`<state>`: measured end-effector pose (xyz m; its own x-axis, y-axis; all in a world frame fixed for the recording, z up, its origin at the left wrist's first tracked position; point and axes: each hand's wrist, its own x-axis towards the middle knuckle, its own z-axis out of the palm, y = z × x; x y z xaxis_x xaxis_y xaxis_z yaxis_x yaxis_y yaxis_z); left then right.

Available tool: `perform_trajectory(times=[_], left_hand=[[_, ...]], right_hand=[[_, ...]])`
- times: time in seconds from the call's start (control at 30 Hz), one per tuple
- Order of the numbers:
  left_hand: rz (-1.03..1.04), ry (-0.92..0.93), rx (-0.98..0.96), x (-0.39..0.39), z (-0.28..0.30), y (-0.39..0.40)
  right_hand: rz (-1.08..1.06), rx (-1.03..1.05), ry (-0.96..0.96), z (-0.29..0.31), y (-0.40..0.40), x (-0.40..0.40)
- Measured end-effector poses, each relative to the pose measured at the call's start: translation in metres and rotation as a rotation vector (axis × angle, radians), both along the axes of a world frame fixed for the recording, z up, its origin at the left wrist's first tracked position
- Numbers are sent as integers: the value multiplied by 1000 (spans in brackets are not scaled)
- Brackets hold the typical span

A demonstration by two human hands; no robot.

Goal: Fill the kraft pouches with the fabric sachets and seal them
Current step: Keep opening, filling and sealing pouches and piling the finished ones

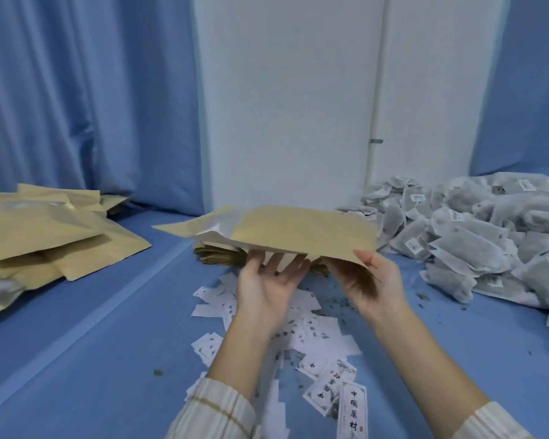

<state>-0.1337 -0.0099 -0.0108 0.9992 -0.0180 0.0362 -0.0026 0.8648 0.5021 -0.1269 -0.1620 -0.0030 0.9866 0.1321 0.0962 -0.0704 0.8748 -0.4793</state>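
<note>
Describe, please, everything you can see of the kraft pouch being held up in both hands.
The kraft pouch is flat tan paper with a paler, whitish panel showing toward its left end. It is held roughly level above a stack of pouches. The right hand pinches its near right corner; the left hand supports it from beneath with fingers spread. Whether it holds anything cannot be told.

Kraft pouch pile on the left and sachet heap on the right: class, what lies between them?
In the head view, between the kraft pouch pile and sachet heap, both hands hold one pouch above a flat stack.
</note>
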Motion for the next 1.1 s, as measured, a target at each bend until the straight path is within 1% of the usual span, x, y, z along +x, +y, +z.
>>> perform_trajectory(times=[0.1,0.17,0.2,0.27,0.33,0.37,0.4,0.47,0.57,0.6,0.67,0.7,0.73,0.8,0.83,0.87,0.9,0.93,0.97,1.0,1.1], left_hand=[[140,-117,19,28,27,51],[288,-168,37,53,49,91],[366,-143,86,65,57,112],[473,-23,200,87,52,152],[461,123,253,102,30,188],[446,167,277,106,18,200],[443,203,300,111,8,208],[452,254,342,121,-10,211],[416,282,347,138,-25,190],[399,286,353,143,-28,181],[363,281,417,154,-32,163],[345,279,456,159,-33,155],[321,283,492,164,-34,146],[254,310,540,170,-38,129],[224,332,555,173,-41,122],[205,354,562,174,-45,115],[189,375,564,176,-48,108],[170,390,569,176,-52,102],[143,397,580,176,-54,95],[117,398,592,175,-54,88],[106,387,604,171,-50,68]], right_hand=[[-15,-101,-30,17,66,38],[39,-123,-61,45,144,70],[97,-171,-42,60,189,85],[237,-400,-16,76,269,109],[304,-739,-22,62,316,130],[315,-845,-15,47,332,139],[323,-888,-6,29,340,150],[342,-883,15,-5,344,168],[328,-846,0,-27,330,188],[268,-869,-28,-30,320,192],[93,-980,-134,-32,294,198],[-16,-1081,-219,-32,276,200],[-149,-1241,-337,-32,257,202],[-421,-1715,-575,-36,213,207],[-494,-1958,-633,-37,191,207],[-493,-2182,-638,-39,173,207],[-418,-2369,-609,-41,156,205],[-322,-2488,-577,-43,143,202],[-253,-2542,-561,-45,133,198],[-227,-2539,-568,-47,126,195],[-330,-2495,-654,-47,115,183]])
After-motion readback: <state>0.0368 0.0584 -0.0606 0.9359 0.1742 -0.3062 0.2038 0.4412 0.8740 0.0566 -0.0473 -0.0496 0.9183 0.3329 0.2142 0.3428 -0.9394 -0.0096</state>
